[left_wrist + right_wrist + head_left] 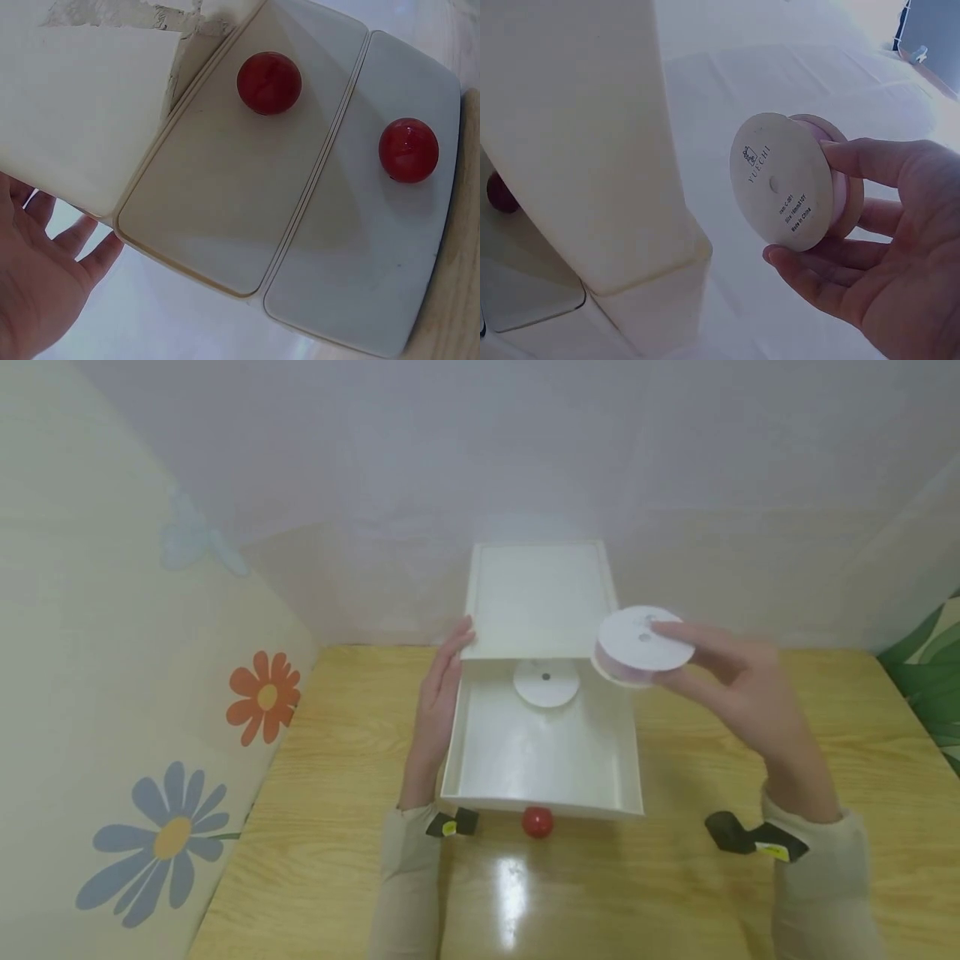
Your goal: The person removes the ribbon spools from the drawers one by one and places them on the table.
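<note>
A white drawer cabinet (540, 597) stands on the table, its top drawer (547, 768) pulled out toward me. Inside that drawer, near the back, lies a white ribbon spool (546, 692). My left hand (438, 706) rests its fingers along the cabinet's left side; the left wrist view shows these fingers (101, 259) spread at the cabinet's edge. To the right of the cabinet, my right hand (750, 702) grips a second ribbon spool (780, 199) by its rim, between thumb and fingers. Pink ribbon shows between its two printed white discs. It is raised beside the cabinet's top edge.
A red round knob (537, 822) sticks out from the open drawer's front. Lower drawer fronts carry red knobs (269, 82) too. The wood-grain table (360, 735) meets a pale wall behind, and a flower-decorated wall (90, 652) stands at the left. Green leaves (926, 685) show at the right edge.
</note>
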`<state>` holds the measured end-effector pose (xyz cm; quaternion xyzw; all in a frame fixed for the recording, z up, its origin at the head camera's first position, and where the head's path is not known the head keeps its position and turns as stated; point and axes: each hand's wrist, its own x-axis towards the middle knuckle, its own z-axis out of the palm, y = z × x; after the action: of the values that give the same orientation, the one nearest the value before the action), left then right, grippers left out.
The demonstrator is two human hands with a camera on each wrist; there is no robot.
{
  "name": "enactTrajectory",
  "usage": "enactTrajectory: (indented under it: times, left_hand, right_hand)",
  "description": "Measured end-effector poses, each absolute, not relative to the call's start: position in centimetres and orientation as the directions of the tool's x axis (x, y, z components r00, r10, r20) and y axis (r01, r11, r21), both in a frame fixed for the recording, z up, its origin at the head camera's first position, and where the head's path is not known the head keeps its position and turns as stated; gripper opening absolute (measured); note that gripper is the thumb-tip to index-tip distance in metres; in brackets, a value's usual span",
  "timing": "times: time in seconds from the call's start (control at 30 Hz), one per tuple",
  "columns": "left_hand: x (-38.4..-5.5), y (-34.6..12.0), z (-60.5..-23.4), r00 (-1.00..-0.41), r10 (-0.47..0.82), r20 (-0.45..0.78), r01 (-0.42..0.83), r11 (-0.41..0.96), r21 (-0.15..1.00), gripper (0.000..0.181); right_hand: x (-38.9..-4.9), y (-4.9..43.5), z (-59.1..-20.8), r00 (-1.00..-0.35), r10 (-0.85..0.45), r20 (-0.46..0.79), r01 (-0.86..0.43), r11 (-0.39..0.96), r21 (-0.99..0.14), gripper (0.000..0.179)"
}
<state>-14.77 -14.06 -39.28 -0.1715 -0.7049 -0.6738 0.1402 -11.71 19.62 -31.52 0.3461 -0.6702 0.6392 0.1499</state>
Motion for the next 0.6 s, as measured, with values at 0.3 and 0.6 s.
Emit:
enactTrajectory:
  times: [0.3, 0.6]
  left_hand:
    - [-14.7, -14.1, -39.3, -0.901, 0.049, 0.432, 0.434, 0.036, 0.9, 0.041]
    - [-14.7, -14.1, -39.4, -0.898, 0.052, 0.437, 0.439, 0.033, 0.898, 0.04]
  right_hand:
    - [-11.7, 22.0, -32.7, -0.747, -0.15, 0.648, -0.651, -0.028, -0.758, 0.044]
    - [-11.7, 24.1, -34.1, -0.788, -0.052, 0.613, -0.614, 0.126, -0.779, 0.046]
